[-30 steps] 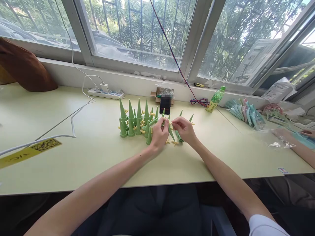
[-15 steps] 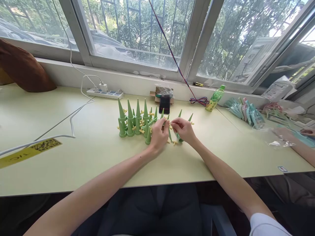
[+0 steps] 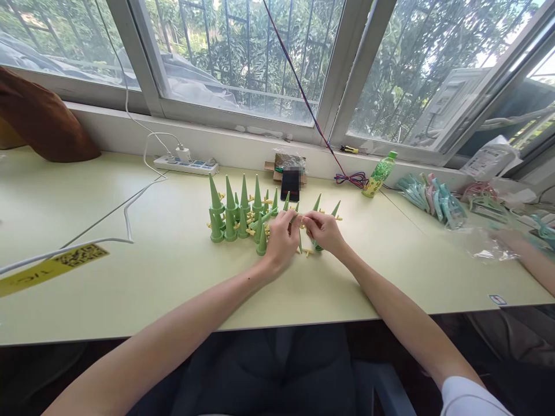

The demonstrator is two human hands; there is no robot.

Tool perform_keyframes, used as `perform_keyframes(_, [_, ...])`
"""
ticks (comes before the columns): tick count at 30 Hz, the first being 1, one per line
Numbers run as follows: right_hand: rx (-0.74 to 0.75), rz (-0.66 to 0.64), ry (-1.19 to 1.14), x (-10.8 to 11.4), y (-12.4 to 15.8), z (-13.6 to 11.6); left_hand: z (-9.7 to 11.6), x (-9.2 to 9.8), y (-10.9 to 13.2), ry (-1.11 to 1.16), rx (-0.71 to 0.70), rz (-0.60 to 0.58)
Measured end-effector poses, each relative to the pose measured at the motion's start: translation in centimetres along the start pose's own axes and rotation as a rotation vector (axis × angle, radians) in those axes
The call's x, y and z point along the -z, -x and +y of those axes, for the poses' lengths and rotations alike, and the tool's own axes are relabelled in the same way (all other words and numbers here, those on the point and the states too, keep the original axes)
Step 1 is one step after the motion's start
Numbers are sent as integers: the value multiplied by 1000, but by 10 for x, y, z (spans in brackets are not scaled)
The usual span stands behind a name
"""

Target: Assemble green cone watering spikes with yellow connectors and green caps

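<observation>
My left hand (image 3: 281, 236) is closed around a green cone-shaped spike (image 3: 299, 239) whose tip points down toward the pale green table (image 3: 173, 271). My right hand (image 3: 323, 230) pinches a small yellow part (image 3: 304, 219) at the top of that spike, fingertips meeting those of the left hand. Just left of my hands several green spikes (image 3: 234, 209) stand upright in a cluster, with yellow parts fitted among them. Loose spikes (image 3: 333, 211) and yellow parts (image 3: 309, 252) lie behind and under my hands.
A black phone (image 3: 291, 185) leans near the window sill, a white power strip (image 3: 185, 166) with cables to its left. A green bottle (image 3: 379, 174) lies at the right. Farther right, another person's hand (image 3: 509, 238) works among clear bags and pastel items (image 3: 433, 196). A yellow tag (image 3: 52, 269) lies left.
My two hands have drawn slightly closer together around the spike. The other person's hand at the right has shifted; the view barely moved.
</observation>
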State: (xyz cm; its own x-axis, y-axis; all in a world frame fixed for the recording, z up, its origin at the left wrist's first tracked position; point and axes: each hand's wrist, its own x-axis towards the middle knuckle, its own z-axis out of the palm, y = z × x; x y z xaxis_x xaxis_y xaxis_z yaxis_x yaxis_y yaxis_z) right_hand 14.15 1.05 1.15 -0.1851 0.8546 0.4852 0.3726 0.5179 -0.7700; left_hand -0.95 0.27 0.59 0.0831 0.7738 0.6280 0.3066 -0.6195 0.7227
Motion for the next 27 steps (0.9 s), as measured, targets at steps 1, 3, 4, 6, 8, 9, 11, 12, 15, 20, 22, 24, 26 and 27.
perform_keyframes(1, [0,4,2,0,0,0,0,0,0,4,3,-1])
perform_keyframes(3, [-5,17,-4,-1,0,1,2,0,-1,29,28,-7])
perform_keyframes(4, [-7,27,-11,-1,1,0,3,0,-2,52,55,-13])
perform_keyframes(6, [-4,46,-26,-2,1,0,5,0,-2,123,135,-27])
perform_keyframes(8, [7,64,-43,-4,1,0,6,-1,-3,209,220,-30])
perform_keyframes(9, [13,73,-55,-4,1,0,6,-1,-3,252,255,-28])
perform_keyframes(11, [28,86,-84,-4,1,0,6,-2,-4,335,312,-17])
perform_keyframes(12, [39,88,-98,-4,1,0,6,-3,-4,376,338,-11])
perform_keyframes(15, [79,68,-125,-2,2,1,6,-4,-5,495,429,0])
perform_keyframes(20, [101,22,-133,-1,3,1,7,-4,-5,606,542,-32])
perform_keyframes(22, [106,19,-135,-1,3,2,7,-4,-5,622,560,-44])
perform_keyframes(24, [104,16,-136,-1,3,3,7,-4,-5,625,568,-48])
perform_keyframes(26, [94,17,-126,-2,3,4,8,-4,-5,625,569,-51])
perform_keyframes(27, [88,19,-116,-2,3,3,9,-4,-5,623,569,-52])
